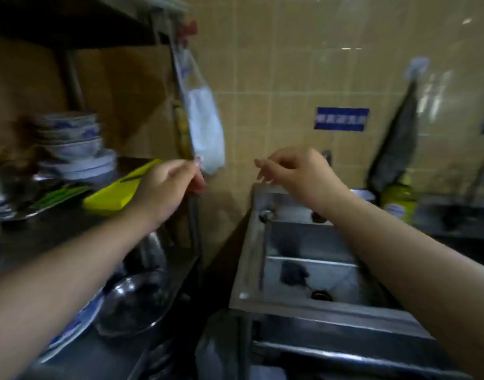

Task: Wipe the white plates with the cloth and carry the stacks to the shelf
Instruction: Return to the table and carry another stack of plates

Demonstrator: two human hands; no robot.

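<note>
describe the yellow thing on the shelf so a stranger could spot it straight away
Start at the metal shelf left of the sink. Right of the stack of blue-patterned bowls and plates, by the left hand, lies a flat yellow object. It is the only bright yellow item there.

Hands in view: two, the left hand (164,185) at 9 o'clock of centre and the right hand (295,174) at 3 o'clock. Sink (252,242): one basin. Stack of bowls and plates (73,144): one, at 9 o'clock; pieces too blurred to count. Yellow board (112,193): one. Blue wall signs (341,119): two. Green bottle (398,198): one. Hanging white bag (205,127): one.
</note>
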